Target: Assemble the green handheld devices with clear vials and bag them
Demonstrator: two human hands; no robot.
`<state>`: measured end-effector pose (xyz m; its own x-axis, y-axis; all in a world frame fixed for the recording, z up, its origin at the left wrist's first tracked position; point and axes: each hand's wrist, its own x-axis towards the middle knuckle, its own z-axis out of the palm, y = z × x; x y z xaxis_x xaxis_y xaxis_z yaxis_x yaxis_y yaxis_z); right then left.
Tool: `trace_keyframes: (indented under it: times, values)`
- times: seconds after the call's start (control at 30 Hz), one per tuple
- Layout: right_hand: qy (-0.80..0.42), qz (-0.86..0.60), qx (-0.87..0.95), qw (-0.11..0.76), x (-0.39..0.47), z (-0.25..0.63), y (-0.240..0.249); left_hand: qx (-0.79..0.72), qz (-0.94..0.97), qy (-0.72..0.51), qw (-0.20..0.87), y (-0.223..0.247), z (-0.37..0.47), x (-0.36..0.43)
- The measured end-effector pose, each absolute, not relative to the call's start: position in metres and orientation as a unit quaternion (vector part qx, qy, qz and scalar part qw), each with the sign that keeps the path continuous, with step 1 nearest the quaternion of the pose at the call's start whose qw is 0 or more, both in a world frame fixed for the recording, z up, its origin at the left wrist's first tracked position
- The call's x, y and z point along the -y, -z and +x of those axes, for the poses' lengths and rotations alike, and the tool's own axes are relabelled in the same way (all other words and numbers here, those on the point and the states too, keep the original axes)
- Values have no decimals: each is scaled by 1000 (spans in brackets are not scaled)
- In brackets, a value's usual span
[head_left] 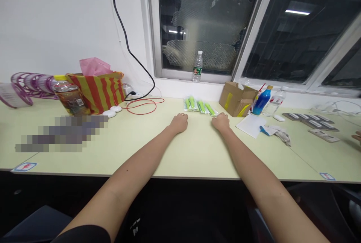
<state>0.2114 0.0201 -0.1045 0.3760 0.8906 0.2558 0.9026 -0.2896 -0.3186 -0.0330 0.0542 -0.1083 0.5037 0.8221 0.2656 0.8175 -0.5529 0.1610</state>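
Observation:
Both my hands rest on the pale table, fingers curled in. My left hand (179, 123) is closed just in front of the left end of a row of green items in clear plastic packets (199, 105); nothing shows in it. At the row's right end, my right hand (221, 122) is also closed, its knuckles close by the last packet. Whether it touches that packet I cannot tell. The packets lie side by side, and what the green items are is too small to make out.
An open cardboard box (238, 99), a blue bottle (262, 100), white paper (252, 125) and a glove (278, 133) are on the right. A striped bag (103, 92), a large drink bottle (72, 98) and a red cable (141, 106) are leftward. Another person's hand (357, 136) shows far right.

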Motion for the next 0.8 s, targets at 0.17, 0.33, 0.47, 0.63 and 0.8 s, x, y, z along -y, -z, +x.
trace_keyframes:
  times: [0.17,0.33,0.47,0.63,0.8]
  values:
    - [51,-830,502,236,-12,232,84,-472,866,-163,19,109,-34,-54]
    - [74,-807,531,250,-16,227,89,-476,862,-172,32,111,-34,-56]
    - [-15,-811,559,170,-20,221,101,-477,859,-180,39,113,-35,-58]
    - [-11,-821,548,163,-19,216,95,-477,858,-186,48,115,-36,-59]
    - [38,-833,508,214,-19,211,85,-475,859,-184,50,116,-36,-58]
